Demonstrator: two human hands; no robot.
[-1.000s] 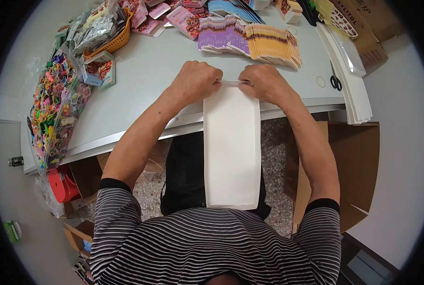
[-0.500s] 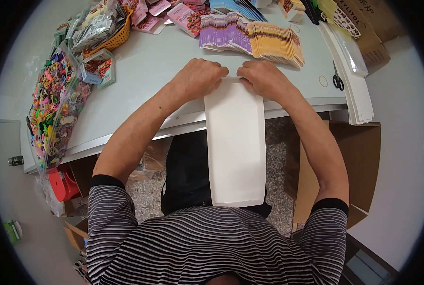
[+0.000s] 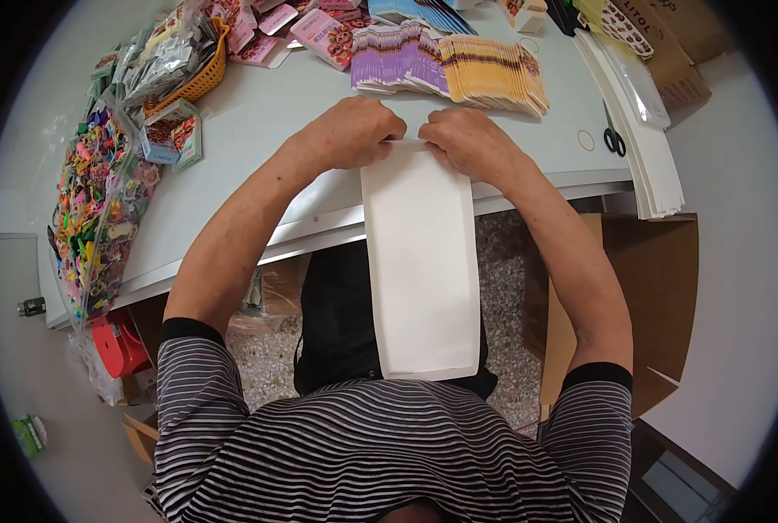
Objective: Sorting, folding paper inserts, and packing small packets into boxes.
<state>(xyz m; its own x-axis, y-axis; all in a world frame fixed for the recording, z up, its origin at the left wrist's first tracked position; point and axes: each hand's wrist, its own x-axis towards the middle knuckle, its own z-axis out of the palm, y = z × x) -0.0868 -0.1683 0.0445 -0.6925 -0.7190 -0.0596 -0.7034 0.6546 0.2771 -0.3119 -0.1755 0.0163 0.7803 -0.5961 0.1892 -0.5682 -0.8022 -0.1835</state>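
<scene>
A long, shallow white cardboard tray (image 3: 421, 261) with low raised edges stretches from the table's front edge toward my body, its near end over my lap. At its far left corner my left hand (image 3: 358, 132) is closed, fingers curled on the rim. My right hand (image 3: 466, 144) grips the far right corner in the same way, thumb on the inner side. A small gap separates the two hands. The fingertips are partly hidden behind the tray's far end.
Beyond my hands stand rows of purple cartons (image 3: 398, 59) and yellow cartons (image 3: 493, 74). A bag of colourful trinkets (image 3: 101, 209) and an orange basket (image 3: 199, 83) lie left. Black scissors (image 3: 615, 142) and stacked white card strips (image 3: 646, 166) are right, above an open cardboard box (image 3: 646, 296).
The tray and both hands appear slightly farther left in view, as does most of the tabletop. Both hands keep their hold on the tray's far corners.
</scene>
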